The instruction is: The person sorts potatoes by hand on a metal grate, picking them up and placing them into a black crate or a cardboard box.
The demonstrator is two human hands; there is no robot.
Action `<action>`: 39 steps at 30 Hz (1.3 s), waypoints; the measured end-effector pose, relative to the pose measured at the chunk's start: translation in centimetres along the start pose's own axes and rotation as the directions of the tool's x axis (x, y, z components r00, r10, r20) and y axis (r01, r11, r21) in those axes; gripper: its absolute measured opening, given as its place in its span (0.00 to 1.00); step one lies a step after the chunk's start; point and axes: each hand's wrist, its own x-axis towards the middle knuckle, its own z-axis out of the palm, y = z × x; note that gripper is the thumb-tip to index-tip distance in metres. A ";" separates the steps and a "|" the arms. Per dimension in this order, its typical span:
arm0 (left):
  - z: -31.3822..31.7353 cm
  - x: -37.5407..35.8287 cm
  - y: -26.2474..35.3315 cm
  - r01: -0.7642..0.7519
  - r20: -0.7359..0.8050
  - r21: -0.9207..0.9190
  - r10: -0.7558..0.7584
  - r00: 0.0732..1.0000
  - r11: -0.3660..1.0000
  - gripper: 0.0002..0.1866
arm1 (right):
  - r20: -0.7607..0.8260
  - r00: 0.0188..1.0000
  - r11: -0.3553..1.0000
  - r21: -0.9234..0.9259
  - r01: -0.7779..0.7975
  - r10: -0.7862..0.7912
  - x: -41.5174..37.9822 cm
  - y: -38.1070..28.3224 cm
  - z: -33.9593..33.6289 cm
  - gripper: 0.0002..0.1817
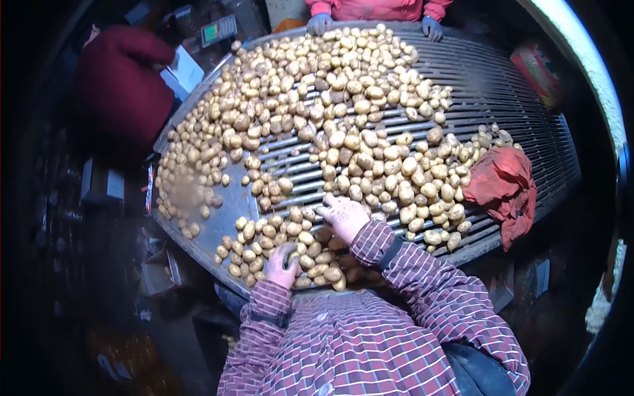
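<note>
A large heap of yellow-brown potatoes (360, 142) covers much of a slatted metal sorting table (290, 155). My left hand (281, 267), in a dirty glove, is at the near edge, its thumb and fingers curled around what looks like a potato, mostly hidden. Other potatoes (257, 247) surround it. Farther forward and to the right, my right hand (345, 216) rests against the near side of the heap. Its gloved fingers are stretched out, touching potatoes, and nothing shows in its grasp. Both forearms wear checked sleeves.
A crumpled red cloth or bag (505, 188) lies on the right slats. Across the table stands a person in a pink jacket (376, 8), gloved hands at the rim. Another person in dark red (125, 82) bends at left beside a pale box (183, 72). A cardboard box (160, 270) sits below left.
</note>
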 end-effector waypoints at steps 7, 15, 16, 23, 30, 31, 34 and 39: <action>1.2 2.3 2.6 -0.111 0.020 0.121 0.110 0.994 0.986 0.18 | 0.155 0.937 0.945 -0.145 -0.292 0.313 -1.1 2.1 4.9 0.07; 5.6 7.5 6.1 -0.236 0.394 0.547 0.002 0.919 0.803 0.25 | 0.398 0.818 -0.432 0.878 -0.207 0.416 -9.2 7.2 -1.2 0.23; 5.2 7.6 5.2 -0.193 0.351 0.405 0.043 0.935 0.893 0.25 | 0.480 0.755 -0.603 0.785 -0.143 0.446 -11.2 7.1 -1.5 0.24; -4.9 -0.6 0.1 -0.094 -0.134 -0.544 0.024 0.991 0.834 0.15 | 0.650 0.585 -0.777 0.627 -0.051 0.486 -16.4 5.8 0.3 0.22; -8.0 -12.5 -1.6 0.187 0.005 -0.931 -0.501 0.866 0.314 0.15 | 0.352 0.838 0.779 0.336 -0.530 0.417 -13.1 1.6 1.5 0.28; -7.6 -13.9 -2.4 0.172 0.013 -0.961 -0.588 0.809 0.216 0.18 | 0.324 0.877 0.854 0.269 -0.446 0.356 -13.4 1.3 3.1 0.30; -5.9 -17.8 -9.0 0.097 -0.315 -0.665 -0.396 0.863 0.740 0.15 | 0.330 0.929 0.864 0.404 -0.302 0.170 -13.0 -0.1 4.7 0.30; -6.7 -20.8 -7.7 -0.181 -0.154 -0.983 -0.720 0.676 0.041 0.14 | 0.552 0.802 0.444 0.674 -0.590 0.228 -11.1 1.7 3.4 0.17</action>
